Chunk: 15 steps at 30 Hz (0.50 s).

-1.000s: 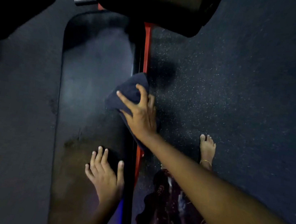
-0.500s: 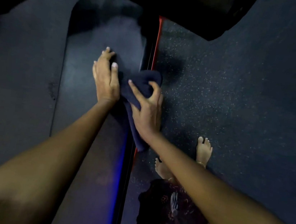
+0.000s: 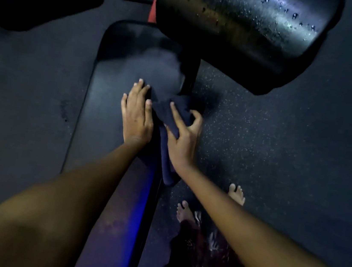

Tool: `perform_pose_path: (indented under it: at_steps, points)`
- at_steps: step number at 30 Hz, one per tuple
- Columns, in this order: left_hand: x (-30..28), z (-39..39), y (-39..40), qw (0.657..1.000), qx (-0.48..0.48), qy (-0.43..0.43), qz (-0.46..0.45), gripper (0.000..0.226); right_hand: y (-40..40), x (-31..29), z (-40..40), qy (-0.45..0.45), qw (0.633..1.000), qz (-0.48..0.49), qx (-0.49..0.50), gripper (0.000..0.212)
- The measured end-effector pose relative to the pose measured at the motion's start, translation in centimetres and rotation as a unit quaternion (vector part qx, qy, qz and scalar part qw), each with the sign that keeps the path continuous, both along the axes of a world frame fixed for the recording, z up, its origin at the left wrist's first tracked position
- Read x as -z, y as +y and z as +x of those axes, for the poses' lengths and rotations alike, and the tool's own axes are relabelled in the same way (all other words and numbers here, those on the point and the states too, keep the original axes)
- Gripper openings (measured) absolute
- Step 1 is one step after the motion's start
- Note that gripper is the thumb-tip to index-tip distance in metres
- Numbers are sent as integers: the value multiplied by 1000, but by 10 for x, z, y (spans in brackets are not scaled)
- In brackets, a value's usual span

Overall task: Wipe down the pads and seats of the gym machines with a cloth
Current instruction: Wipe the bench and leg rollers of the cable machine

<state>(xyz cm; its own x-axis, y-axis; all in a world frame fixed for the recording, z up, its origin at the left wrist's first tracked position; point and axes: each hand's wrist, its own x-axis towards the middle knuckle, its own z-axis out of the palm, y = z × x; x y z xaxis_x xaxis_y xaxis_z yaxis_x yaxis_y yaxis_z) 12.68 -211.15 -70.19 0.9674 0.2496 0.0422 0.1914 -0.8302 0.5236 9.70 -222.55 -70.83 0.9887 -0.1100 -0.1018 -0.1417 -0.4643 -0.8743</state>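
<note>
I am looking down at a long black bench (image 3: 115,107). The left hand (image 3: 137,114) is lying flat on the bench with its fingers straight, holding nothing. Just beside it, at the bench's right edge, the right hand (image 3: 182,137) is gripping a dark blue cloth (image 3: 168,119) with curled fingers. The cloth is bunched up on that edge, and one end is hanging down off the side. A big black pad (image 3: 240,29) is sitting above the far end of the bench, and I am seeing wet drops shining on it. Two bare feet (image 3: 237,194) are standing on the dark speckled floor (image 3: 280,147) to the right of the bench.
</note>
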Motion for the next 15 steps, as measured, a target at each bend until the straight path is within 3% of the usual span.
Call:
perform_pose_path:
  at_steps: [5,10,15]
  points:
    - [-1,-1,3,1000,5,5,6,52,-2,-7,90,46,998,14,36,44]
    - [-5,0,2,999,22,21,10,54,-9,-12,144,199,979,29,21,48]
    - [-6,0,2,999,31,29,17,56,-13,-22,98,101,993,14,64,38]
